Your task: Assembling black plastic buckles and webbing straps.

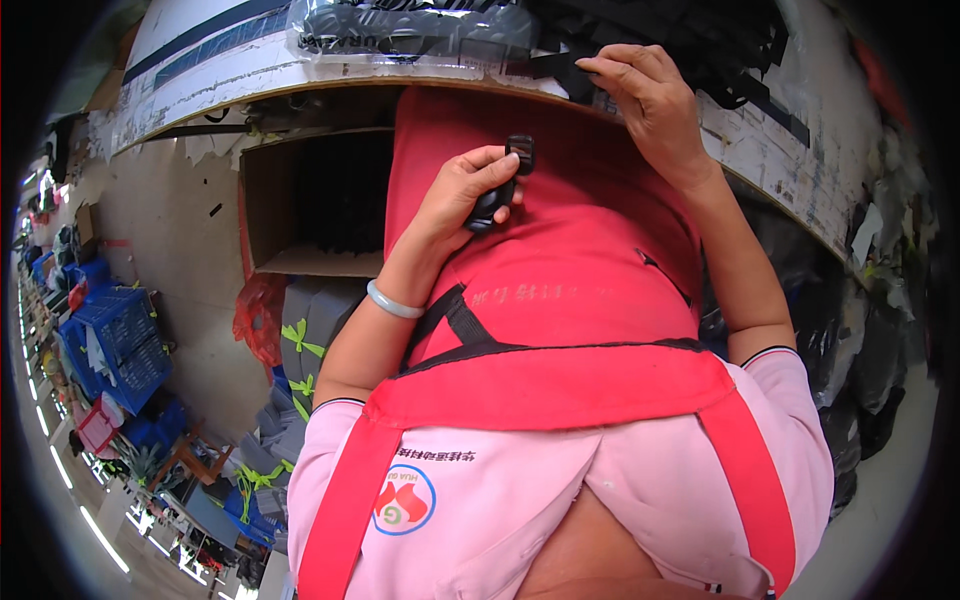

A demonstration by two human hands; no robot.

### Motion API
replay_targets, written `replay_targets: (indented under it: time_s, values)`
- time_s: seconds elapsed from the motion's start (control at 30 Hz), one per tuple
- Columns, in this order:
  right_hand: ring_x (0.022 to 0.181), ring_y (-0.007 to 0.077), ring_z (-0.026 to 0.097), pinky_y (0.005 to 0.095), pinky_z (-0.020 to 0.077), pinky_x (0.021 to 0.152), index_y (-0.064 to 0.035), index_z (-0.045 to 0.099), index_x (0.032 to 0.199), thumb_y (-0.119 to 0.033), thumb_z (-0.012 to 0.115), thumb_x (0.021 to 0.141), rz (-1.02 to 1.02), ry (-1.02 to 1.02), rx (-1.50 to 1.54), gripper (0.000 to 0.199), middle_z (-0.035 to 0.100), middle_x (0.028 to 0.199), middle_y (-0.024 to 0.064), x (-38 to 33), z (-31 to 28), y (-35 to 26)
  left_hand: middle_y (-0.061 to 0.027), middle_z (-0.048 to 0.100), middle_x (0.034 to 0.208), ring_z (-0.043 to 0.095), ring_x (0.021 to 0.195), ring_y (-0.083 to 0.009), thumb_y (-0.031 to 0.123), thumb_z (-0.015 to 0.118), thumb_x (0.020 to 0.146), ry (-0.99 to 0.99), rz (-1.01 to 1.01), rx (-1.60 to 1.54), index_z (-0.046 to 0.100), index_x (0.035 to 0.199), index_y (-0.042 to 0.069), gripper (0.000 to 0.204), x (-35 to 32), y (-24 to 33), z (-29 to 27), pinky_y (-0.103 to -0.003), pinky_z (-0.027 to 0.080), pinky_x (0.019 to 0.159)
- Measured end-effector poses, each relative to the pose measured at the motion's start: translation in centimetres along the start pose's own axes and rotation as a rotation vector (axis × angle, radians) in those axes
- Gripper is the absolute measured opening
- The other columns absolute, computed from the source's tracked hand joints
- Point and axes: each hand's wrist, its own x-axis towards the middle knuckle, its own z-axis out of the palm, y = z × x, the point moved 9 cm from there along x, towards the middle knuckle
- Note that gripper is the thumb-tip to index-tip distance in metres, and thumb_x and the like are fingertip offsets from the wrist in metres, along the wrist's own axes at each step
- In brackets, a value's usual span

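Black plastic, a buckle sat gripped in the left hand over the red apron. The right hand curled near a black strap on the worktop, its hold impossible to tell.

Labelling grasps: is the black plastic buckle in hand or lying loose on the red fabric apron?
In hand: the left hand holds the buckle, thumb over it, fingers curled around.

Free room is lying between left hand and right hand.
A plastic bag is crowding the desk ahead.
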Motion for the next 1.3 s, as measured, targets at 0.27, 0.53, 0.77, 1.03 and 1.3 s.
replay_targets:
  time_s: [0.27,0.53,0.77,1.03,1.3]
  values:
    - [0.078,0.0148,0.061,0.0218,0.0478,0.072,-0.0030,0.068,0.100,-0.003,0.068,0.083,0.124,0.106,0.611,0.017,0.068,0.090,0.0058,1.4,-4.6,-6.9,-0.0081,0.066,0.078,0.061,0.056,-0.0113,0.017,0.066,0.090,0.165,0.205,0.074,0.065,0.108,0.000,0.024,-1.0,2.6,0.0,-0.021,0.045,0.043]
    - [0.064,0.0027,0.055,0.0174,0.0441,0.058,-0.0001,0.061,0.098,-0.020,0.064,0.093,1.020,-0.436,1.149,0.021,0.063,0.074,0.0015,-6.8,7.5,-3.8,-0.0024,0.063,0.069,0.054,0.050,-0.0069,0.013,0.064,0.091,0.252,0.423,0.278,0.066,0.109,-0.001,0.023,-2.5,4.4,1.5,-0.018,0.040,0.044]
    - [0.058,0.0069,0.057,0.0201,0.0484,0.054,-0.0024,0.059,0.092,-0.024,0.061,0.094,1.161,-0.334,1.504,0.022,0.061,0.071,0.0027,-7.0,8.9,-4.1,0.0011,0.062,0.071,0.053,0.058,-0.0027,0.007,0.069,0.087,0.351,0.577,0.418,0.069,0.104,-0.001,0.018,-2.9,4.9,1.6,-0.016,0.038,0.047]
    - [0.062,0.0081,0.059,0.0209,0.0512,0.059,-0.0029,0.059,0.096,-0.026,0.060,0.095,1.149,-0.185,1.583,0.023,0.061,0.075,0.0028,-6.5,9.3,-4.2,-0.0020,0.063,0.078,0.055,0.061,-0.0061,0.000,0.068,0.085,0.397,1.024,0.940,0.068,0.102,-0.002,0.018,-4.5,7.1,3.5,-0.020,0.042,0.052]
    - [0.077,0.0091,0.062,0.0221,0.0521,0.072,-0.0013,0.063,0.106,-0.018,0.063,0.093,1.188,-0.329,1.609,0.022,0.065,0.082,0.0031,-6.5,9.9,-3.3,-0.0067,0.065,0.082,0.060,0.059,-0.0135,0.006,0.066,0.088,0.231,0.731,0.507,0.066,0.106,-0.001,0.020,-3.0,6.3,0.8,-0.023,0.045,0.049]
